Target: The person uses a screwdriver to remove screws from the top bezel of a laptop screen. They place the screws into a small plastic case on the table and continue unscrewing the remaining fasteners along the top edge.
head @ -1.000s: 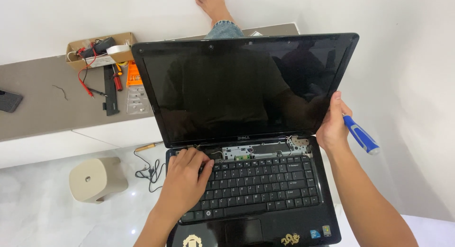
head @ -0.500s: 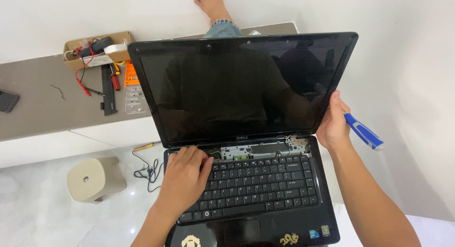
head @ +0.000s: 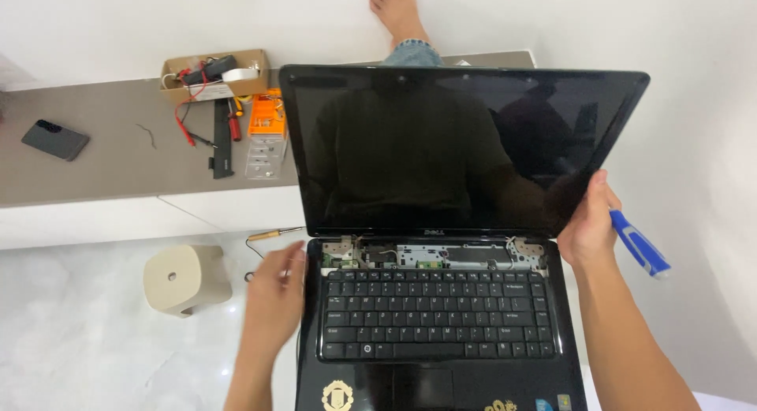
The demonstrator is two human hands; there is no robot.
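The laptop (head: 441, 300) lies open below the camera, screen dark, its hinge strip bare above the keyboard; the right hand (head: 587, 229) has its fingers clamped on the screen's right edge, holding a blue tool (head: 640, 245) too; the left hand (head: 274, 300) hangs just beside the left edge, fingers loosely apart, holding nothing; behind, a worktop (head: 95, 170) carries a box (head: 213, 73), a phone (head: 55, 140); a stool (head: 188, 279) stands left

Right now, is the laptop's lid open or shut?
Open: the laptop shows its dark screen raised above the keyboard, and the right hand grips the screen's edge.
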